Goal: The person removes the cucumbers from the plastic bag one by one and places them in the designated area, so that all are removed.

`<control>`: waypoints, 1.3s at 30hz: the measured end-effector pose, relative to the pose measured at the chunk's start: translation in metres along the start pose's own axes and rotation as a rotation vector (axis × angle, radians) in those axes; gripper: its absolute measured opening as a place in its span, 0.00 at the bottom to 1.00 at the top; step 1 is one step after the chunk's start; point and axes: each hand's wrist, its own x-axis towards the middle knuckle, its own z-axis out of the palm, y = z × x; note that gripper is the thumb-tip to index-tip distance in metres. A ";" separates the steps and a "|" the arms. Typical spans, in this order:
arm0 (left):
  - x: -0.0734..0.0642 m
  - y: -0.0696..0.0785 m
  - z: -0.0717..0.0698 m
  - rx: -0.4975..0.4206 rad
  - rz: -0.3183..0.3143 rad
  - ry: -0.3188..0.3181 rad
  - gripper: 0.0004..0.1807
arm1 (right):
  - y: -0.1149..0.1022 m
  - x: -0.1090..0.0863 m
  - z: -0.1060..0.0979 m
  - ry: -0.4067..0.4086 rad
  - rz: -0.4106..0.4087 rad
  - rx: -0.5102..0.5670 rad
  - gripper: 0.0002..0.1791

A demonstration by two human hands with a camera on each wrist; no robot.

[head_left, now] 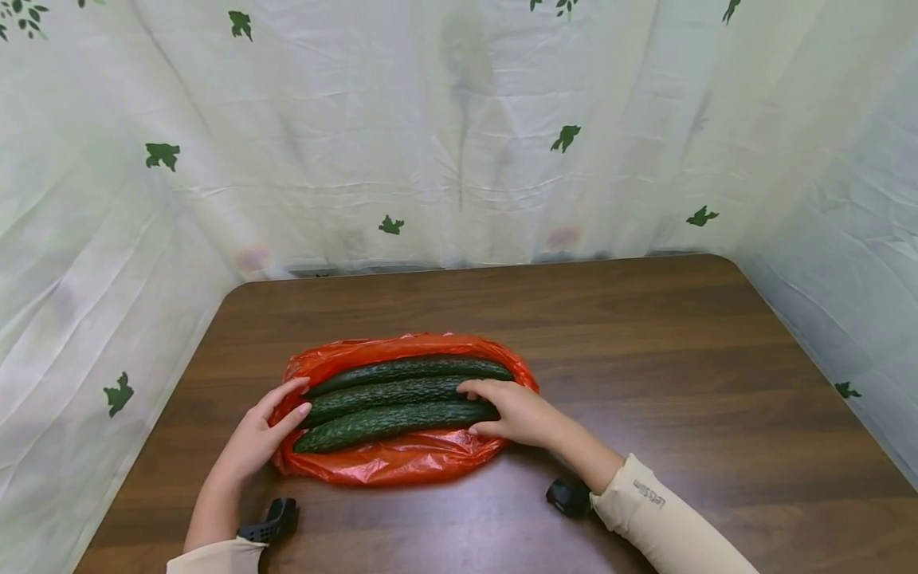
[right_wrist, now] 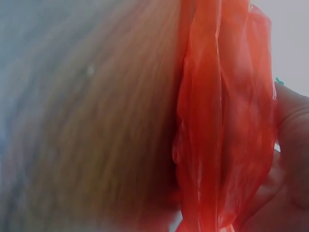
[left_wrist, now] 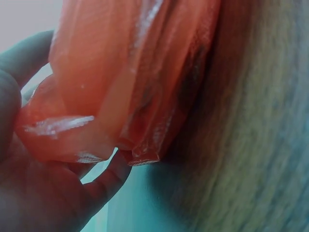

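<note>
Three long dark-green cucumbers (head_left: 402, 424) lie side by side in a red plastic bag (head_left: 373, 472), its mouth spread wide around them. My left hand (head_left: 261, 430) curves around the bag's left end, its thumb and fingertips at the cucumbers' ends. In the left wrist view, crumpled red film (left_wrist: 91, 96) lies between that thumb and fingers. From the right, my right hand (head_left: 519, 410) reaches over the bag's rim, its bent fingers and thumb straddling the nearest cucumber's right end. The bag's wall (right_wrist: 227, 116) hides those fingertips in the right wrist view.
The bag sits on a brown wood-grain table (head_left: 681, 383), left of its middle. Pale curtains (head_left: 459, 143) with green leaf prints hang behind and at both sides. A black wrist device (head_left: 272, 520) is on the left wrist and another (head_left: 569, 497) on the right.
</note>
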 end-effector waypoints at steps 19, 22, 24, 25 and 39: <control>0.003 -0.001 0.002 -0.014 0.009 0.004 0.29 | 0.000 0.006 0.006 -0.012 0.006 0.108 0.25; 0.003 0.000 0.002 -0.016 0.005 0.002 0.29 | 0.000 0.006 0.004 -0.001 0.028 0.164 0.25; 0.003 -0.001 0.002 -0.017 0.004 0.002 0.29 | 0.000 0.006 0.004 0.001 0.045 0.211 0.24; 0.003 -0.001 0.002 -0.019 0.005 0.002 0.29 | 0.000 0.006 0.003 0.001 0.055 0.239 0.24; 0.002 -0.002 0.002 -0.029 0.005 0.003 0.30 | 0.007 -0.003 -0.005 0.039 0.069 0.551 0.22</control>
